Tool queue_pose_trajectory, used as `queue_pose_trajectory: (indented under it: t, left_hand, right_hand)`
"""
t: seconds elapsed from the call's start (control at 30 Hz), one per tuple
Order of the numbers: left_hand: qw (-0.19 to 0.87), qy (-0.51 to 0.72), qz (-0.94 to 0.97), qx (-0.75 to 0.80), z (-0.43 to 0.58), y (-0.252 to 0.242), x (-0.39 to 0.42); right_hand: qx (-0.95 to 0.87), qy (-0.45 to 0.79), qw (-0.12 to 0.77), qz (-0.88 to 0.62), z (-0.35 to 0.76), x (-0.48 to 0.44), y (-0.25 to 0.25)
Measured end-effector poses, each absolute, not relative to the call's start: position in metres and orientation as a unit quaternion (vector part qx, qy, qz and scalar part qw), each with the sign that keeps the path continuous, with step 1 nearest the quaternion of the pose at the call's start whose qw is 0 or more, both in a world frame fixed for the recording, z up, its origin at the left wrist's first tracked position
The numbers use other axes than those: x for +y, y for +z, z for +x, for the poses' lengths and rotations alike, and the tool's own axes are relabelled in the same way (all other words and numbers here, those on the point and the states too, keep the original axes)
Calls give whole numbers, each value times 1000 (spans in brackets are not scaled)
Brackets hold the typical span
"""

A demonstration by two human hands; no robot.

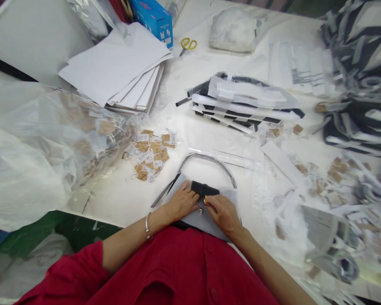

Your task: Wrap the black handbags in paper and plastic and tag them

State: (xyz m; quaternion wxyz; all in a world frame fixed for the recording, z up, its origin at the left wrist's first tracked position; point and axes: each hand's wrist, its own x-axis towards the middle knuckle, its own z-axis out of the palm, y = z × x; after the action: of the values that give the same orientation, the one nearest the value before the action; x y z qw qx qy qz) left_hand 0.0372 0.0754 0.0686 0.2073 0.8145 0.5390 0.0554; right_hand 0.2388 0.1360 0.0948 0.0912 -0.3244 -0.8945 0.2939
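A handbag lies in front of me at the table's near edge, its body covered in pale wrapping and its looped handle wrapped too. Across its upper middle is a black flap. My left hand holds the bag at the flap's left end, fingers bent over it. At the right end, my right hand pinches the flap near a small gold-coloured fitting; its fingertips partly hide the spot. Just below, a small metal clasp shows between the hands.
Brown and white string tags lie left of the bag, beside a clear plastic sack. Beyond are stacked white sheets, yellow-handled scissors and wrapped bags. Tape rolls and scraps clutter the right.
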Motion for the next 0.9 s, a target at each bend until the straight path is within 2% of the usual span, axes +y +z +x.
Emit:
queue_pose_trajectory:
  t: [0.23, 0.43, 0.63, 0.9]
  left_hand:
    - [227, 61, 867, 440, 23, 98, 24]
    - [145, 50, 868, 472, 40, 88, 16]
    - [133, 49, 855, 500, 56, 79, 39]
    - [153, 48, 849, 503, 56, 78, 39]
  right_hand:
    - [-910, 297, 54, -285, 250, 114, 85]
    - [-914, 286, 50, -285, 246, 116, 88]
    - [-908, 276, 69, -307, 248, 130, 87]
    - [-911, 330, -44, -243, 249, 151, 100]
